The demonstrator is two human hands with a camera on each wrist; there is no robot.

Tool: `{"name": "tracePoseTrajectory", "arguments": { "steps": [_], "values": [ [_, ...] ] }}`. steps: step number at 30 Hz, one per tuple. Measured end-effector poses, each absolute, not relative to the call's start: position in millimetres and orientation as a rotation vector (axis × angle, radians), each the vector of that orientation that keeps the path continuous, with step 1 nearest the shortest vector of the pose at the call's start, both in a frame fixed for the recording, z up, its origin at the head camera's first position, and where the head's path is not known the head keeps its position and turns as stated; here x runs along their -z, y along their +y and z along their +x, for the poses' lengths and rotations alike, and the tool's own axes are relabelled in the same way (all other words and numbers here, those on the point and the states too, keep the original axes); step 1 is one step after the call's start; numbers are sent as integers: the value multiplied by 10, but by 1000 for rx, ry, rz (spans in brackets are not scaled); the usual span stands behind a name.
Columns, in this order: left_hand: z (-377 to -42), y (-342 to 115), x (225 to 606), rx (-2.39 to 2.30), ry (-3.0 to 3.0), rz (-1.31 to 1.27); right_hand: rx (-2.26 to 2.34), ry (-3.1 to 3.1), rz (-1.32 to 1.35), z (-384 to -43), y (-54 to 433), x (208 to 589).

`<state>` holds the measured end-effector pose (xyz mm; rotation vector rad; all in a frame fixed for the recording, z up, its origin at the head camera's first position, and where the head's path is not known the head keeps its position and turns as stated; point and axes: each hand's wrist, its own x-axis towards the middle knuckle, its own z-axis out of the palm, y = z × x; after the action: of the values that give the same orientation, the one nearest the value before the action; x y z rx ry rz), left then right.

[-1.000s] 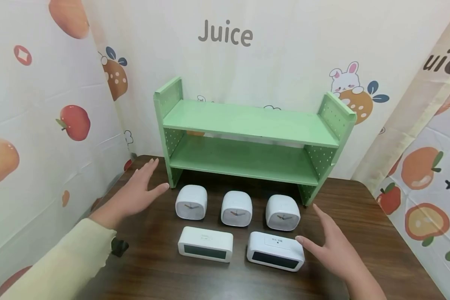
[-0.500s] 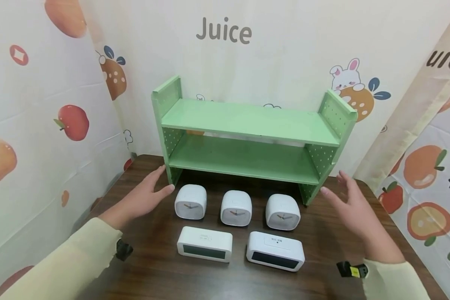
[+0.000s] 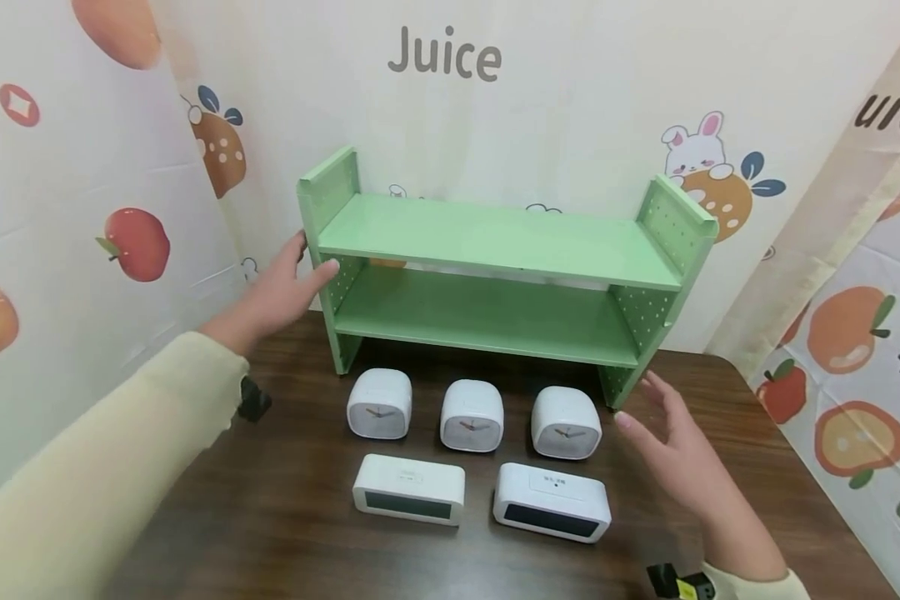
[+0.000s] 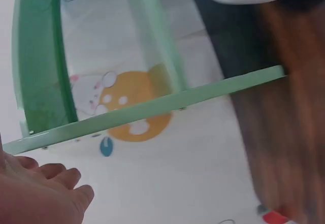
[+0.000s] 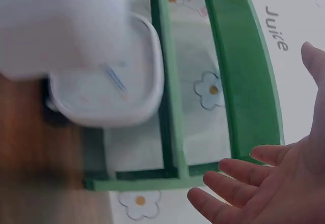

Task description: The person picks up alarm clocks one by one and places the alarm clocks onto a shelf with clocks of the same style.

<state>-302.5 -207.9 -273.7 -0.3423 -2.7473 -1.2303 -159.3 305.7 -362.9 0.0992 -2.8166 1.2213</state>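
A green two-tier shelf (image 3: pixel 487 317) with perforated side panels stands at the back of the table. My left hand (image 3: pixel 273 292) is beside its left panel, thumb in front of the panel and fingers along the outer side. The left wrist view shows those fingers (image 4: pixel 66 178) near the panel's edge, holding nothing. Low at the shelf's right end is my right hand (image 3: pixel 675 454), fingers spread and apart from the clocks. In front of the shelf stand three rounded white clocks, left (image 3: pixel 379 404), middle (image 3: pixel 472 417) and right (image 3: pixel 566 423). Two white digital clocks, left (image 3: pixel 409 490) and right (image 3: pixel 552 502), lie nearer.
Everything rests on a dark brown wooden table (image 3: pixel 307 533). Fruit-printed curtains (image 3: pixel 570 100) hang behind it and on both sides. A black wrist strap (image 3: pixel 253 398) is on the left wrist, and another band (image 3: pixel 682 583) on the right.
My left hand has risen from near the table to the upper part of the shelf's left panel. The right hand moved up and outward, then came back down slightly. The clocks stay put.
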Motion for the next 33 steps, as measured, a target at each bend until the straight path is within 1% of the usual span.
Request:
{"name": "tracePoseTrajectory", "arguments": {
  "steps": [4,9,15,23,27,33],
  "values": [
    [-3111,-1984,2575,1352,-2685,-349,-1152,-2840,137,-1494,2934,3774],
    [-3230,-1911,2482,1491,-2673,-211,-1070,-2877,199,-1384,2791,3936],
    [-3384,-1919,2437,1487,-2653,-86,-952,-2931,216,-1246,2643,4065],
    [-3461,-1876,2379,1494,-2631,-34,-790,-2912,248,-1108,2592,4192],
    [-3483,-1858,2392,1524,-2609,-21,-770,-2902,251,-1097,2596,4248],
    [-3525,-1836,2462,1603,-2580,18,-899,-2888,257,-1158,2610,4316]
  ]
}}
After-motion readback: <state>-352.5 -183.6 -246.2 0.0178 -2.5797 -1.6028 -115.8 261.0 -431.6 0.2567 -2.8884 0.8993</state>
